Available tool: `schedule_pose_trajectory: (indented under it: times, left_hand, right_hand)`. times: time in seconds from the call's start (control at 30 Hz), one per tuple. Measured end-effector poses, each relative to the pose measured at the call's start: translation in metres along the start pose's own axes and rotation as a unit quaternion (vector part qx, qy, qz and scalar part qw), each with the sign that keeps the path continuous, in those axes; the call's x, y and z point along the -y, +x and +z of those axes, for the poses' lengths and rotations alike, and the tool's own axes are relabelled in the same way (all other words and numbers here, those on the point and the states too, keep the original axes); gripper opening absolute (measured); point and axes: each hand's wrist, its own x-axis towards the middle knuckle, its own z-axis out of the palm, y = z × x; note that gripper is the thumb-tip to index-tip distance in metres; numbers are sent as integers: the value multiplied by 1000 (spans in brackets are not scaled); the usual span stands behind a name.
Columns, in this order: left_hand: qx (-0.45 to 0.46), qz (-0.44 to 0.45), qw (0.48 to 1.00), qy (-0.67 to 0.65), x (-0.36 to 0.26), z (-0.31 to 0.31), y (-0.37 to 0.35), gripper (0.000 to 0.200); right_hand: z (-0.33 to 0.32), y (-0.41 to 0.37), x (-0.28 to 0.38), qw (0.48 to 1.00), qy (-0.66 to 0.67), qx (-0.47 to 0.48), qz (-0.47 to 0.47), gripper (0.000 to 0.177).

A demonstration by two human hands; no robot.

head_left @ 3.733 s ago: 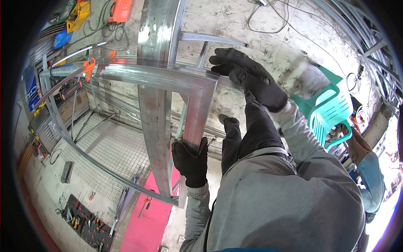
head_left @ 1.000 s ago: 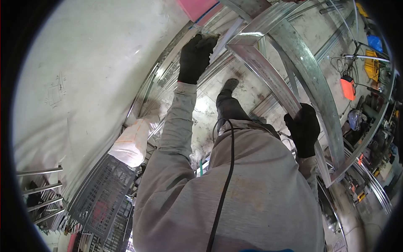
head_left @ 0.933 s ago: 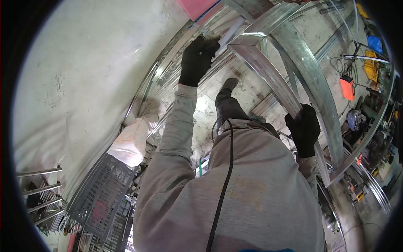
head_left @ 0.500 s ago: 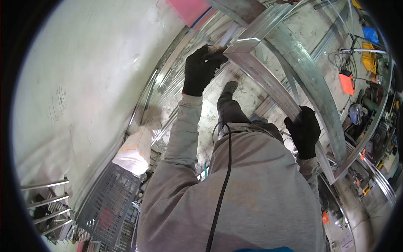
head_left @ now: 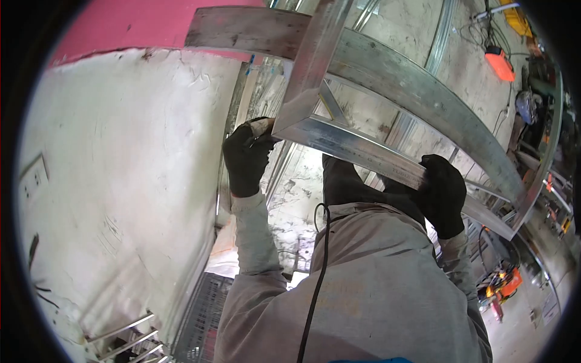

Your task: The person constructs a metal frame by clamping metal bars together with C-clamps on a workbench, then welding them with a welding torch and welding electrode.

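A rectangular metal frame (head_left: pixel 363 150) of square tubing, with a mitred corner, is held tilted in front of my body. My right hand (head_left: pixel 445 196), in a black glove, is wrapped round its near bar. My left hand (head_left: pixel 247 160), also black-gloved, is closed just left of the frame's mitred corner. At its fingertips shows something pale brown (head_left: pixel 261 126); I cannot make out what it is, nor whether it touches the corner. A wide grey metal beam (head_left: pixel 417 81) crosses beyond the near bar and passes behind the frame's left side bar.
A white wall (head_left: pixel 139 133) with a pink upper part (head_left: pixel 139 27) stands at my left. Metal lengths lie on the floor. An orange tool (head_left: pixel 500 63) with cables lies at the far right. A grey plastic crate (head_left: pixel 203 314) stands low at left; a black cord (head_left: pixel 319 278) hangs down my front.
The metal frame and both hands have shifted in view; its left corner is now lower and further left, and the near bar lies more level. More pink wall shows.
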Motion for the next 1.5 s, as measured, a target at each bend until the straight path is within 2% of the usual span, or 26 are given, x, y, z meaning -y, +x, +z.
schedule_pose_trajectory:
  times: [0.13, 0.23, 0.37, 0.47, 0.57, 0.63, 0.67, 0.7, 0.8, 0.83, 0.9, 0.93, 0.97, 1.0, 1.07, 1.17, 1.2, 1.27, 1.3, 1.33, 1.4, 1.43, 1.47, 1.5]
  left_hand:
    - [18, 9, 999, 39, 6, -14, 3, 31]
    - [15, 63, 998, -7, 13, -15, 5, 30]
    - [0, 43, 999, 6, 11, -15, 4, 29]
    - [9, 24, 999, -39, 17, -21, 6, 28]
    - [9, 11, 1000, 6, 19, -25, 7, 32]
    - [5, -52, 995, 85, 8, -18, 4, 54]
    - [2, -51, 995, 85, 3, -16, 2, 54]
    - [86, -46, 993, -61, -3, -15, 2, 65]
    - [160, 125, 971, 128, 4, 1, 5, 82]
    - [128, 179, 965, 143, 4, 12, 6, 74]
    - [100, 223, 965, 92, 48, 14, 16, 59]
    - [87, 246, 963, 68, 53, 21, 22, 54]
    - [26, 295, 945, 139, 57, 29, 27, 51]
    - [4, 291, 948, 125, 61, 33, 24, 48]
    - [-41, 284, 953, 96, 22, 56, 16, 43]
    - [-44, 237, 971, -4, 33, 54, 17, 41]
    - [-60, 195, 979, -25, 33, 54, 16, 42]
    - [-51, 128, 982, -131, 58, 40, 22, 48]
    - [-48, 126, 981, -140, 73, 32, 27, 49]
    - [-47, 119, 982, -141, 69, 33, 28, 50]
    - [-49, 99, 985, -134, 47, 38, 27, 55]
    - [-19, 92, 982, -162, 51, 34, 26, 53]
    - [19, 55, 980, -191, 46, 29, 32, 52]
    - [22, 58, 977, -204, 47, 33, 31, 51]
  right_hand:
    - [2, -2, -3, 1000, -11, 4, -17, 66]
    - [-1, 0, -2, 1000, 11, 1, -17, 74]
    - [2, -1, -4, 999, 24, -6, -22, 81]
    - [1, 0, -3, 1000, 20, 1, -18, 81]
    - [0, 0, -4, 1000, 20, 5, -24, 82]
    - [0, 0, -2, 999, 18, -1, -26, 82]
    - [0, 1, -2, 999, 16, -6, -29, 83]
    - [1, 1, -2, 999, 18, -7, -33, 83]
    - [3, 0, -2, 999, 28, -7, -24, 81]
    - [2, 1, -1, 999, 26, -6, -23, 81]
    - [1, 1, -1, 1000, 21, -7, -19, 82]
    - [2, 1, -1, 999, 42, -16, -16, 73]
    - [2, 1, -2, 998, 63, -24, -12, 64]
    - [1, 1, -1, 998, 61, -27, -9, 64]
    - [-2, 4, 1, 997, 46, 44, 32, 61]
    - [2, 1, 0, 999, 51, 8, 13, 60]
    - [1, 2, 0, 999, 43, 3, 21, 60]
    - [-5, 3, -2, 997, 73, -3, 0, 61]
    - [-18, 5, -3, 993, 114, 0, -9, 63]
    - [-22, -3, -12, 995, 104, -5, 6, 63]
    - [-22, -20, -38, 983, 166, -2, 73, 72]
    - [-20, -31, -56, 991, 108, -32, 69, 56]
    - [-30, -42, -71, 982, 136, -19, 131, 44]
    - [-30, -58, -90, 971, 173, -29, 163, 39]
